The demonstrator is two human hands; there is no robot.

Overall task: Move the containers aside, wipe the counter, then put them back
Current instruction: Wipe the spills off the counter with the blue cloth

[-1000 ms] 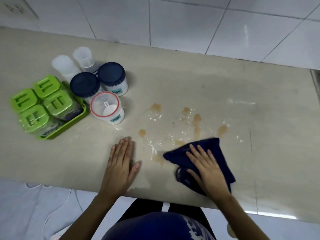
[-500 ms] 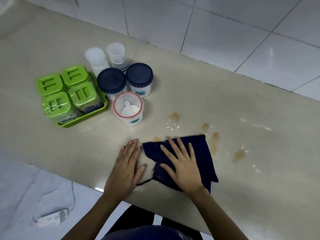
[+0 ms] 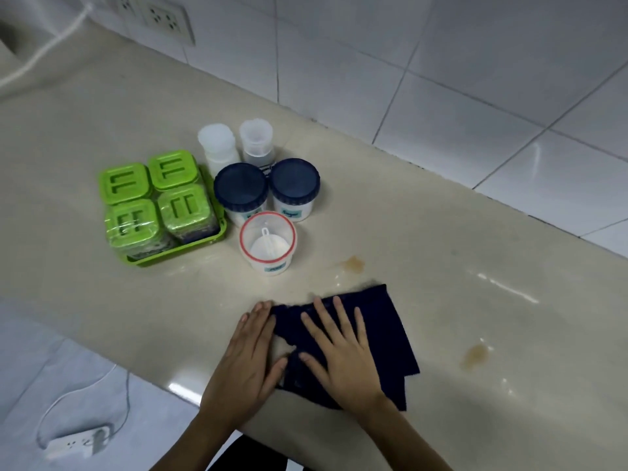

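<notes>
A dark blue cloth (image 3: 387,338) lies flat on the beige counter (image 3: 441,253) near its front edge. My right hand (image 3: 339,348) presses on the cloth with fingers spread. My left hand (image 3: 248,358) rests flat on the counter, touching the cloth's left edge. Behind the hands stand the containers: a red-rimmed clear tub (image 3: 268,243), two white jars with dark blue lids (image 3: 240,188) (image 3: 295,181), two translucent white bottles (image 3: 217,144) (image 3: 256,141), and a green tray (image 3: 190,248) holding several green-lidded jars (image 3: 153,195). Brown stains (image 3: 353,264) (image 3: 475,355) mark the counter.
A white tiled wall (image 3: 441,79) runs along the counter's back. Wall sockets (image 3: 163,20) and a white cable (image 3: 44,52) sit at the far left. On the floor below lies a white power strip (image 3: 78,443) with its cord.
My right hand has slid the cloth leftwards across the spill until it meets my left hand. Several brown stains in the middle are gone. The view has shifted right of the containers.
</notes>
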